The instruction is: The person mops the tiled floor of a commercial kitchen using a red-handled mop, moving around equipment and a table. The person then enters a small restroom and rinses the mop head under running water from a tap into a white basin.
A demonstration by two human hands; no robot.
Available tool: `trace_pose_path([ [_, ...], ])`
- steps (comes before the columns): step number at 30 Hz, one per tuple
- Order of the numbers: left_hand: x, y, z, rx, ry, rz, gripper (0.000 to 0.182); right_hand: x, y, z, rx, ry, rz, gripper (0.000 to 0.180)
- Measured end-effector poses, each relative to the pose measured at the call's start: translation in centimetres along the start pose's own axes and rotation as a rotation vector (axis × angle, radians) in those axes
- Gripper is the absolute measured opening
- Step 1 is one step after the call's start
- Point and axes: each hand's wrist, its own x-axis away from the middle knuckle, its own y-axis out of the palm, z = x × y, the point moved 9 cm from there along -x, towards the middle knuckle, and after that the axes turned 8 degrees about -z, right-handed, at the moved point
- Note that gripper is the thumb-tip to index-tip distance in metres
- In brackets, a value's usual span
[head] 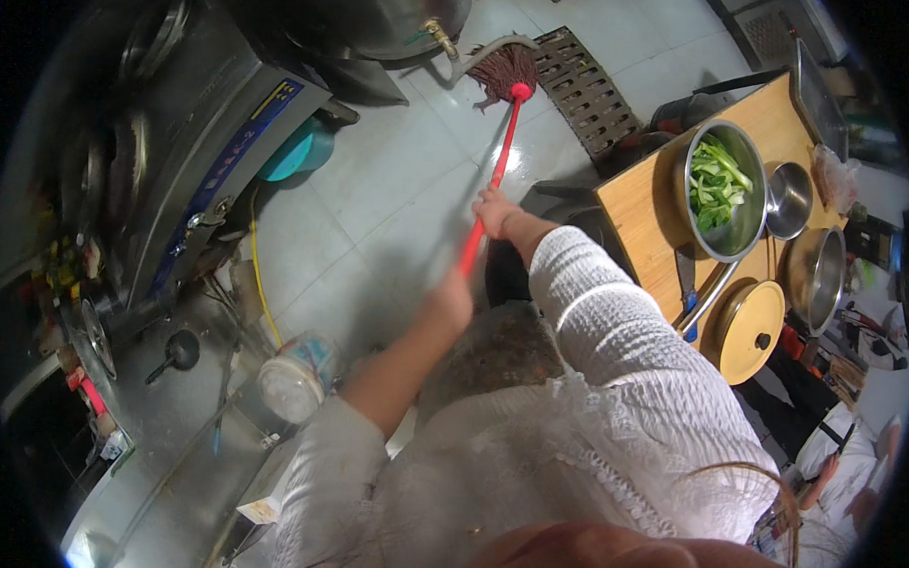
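Both my hands grip the red handle of a string mop (503, 156). Lower on the shaft, closer to the mop head, is my right hand (495, 209). My left hand (448, 303) is slightly blurred and wraps the handle near its upper end, close to my body. The dark reddish-brown mop strands (501, 66) lie spread on the pale floor tiles (414, 210), with a wet shine beside them. A grey hose (480, 55) crosses over the strands from a brass tap (440, 38). Just right of the mop head is a slotted drain grate (584, 84).
On my right, a wooden table (632, 199) bears a steel bowl of chopped greens (721, 184), a cleaver (687, 283) and a yellow lid (753, 332). To the left stand a steel stove (217, 142), a turquoise basin (292, 154) and a lidded bucket (293, 387). Another person (828, 451) is at lower right.
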Motion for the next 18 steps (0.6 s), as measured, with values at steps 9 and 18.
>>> trace_pose_path([
  [9, 16.1, 3.1, -15.9, -0.181, -0.201, -0.148, 0.034, 2.2, 10.7, -23.0, 0.099, -0.365, -0.077, 0.017],
  [18, 15.6, 6.8, -14.8, 0.071, -0.096, -0.397, 0.023, 6.8, 13.4, -23.6, 0.110, -0.479, -0.206, 0.017],
])
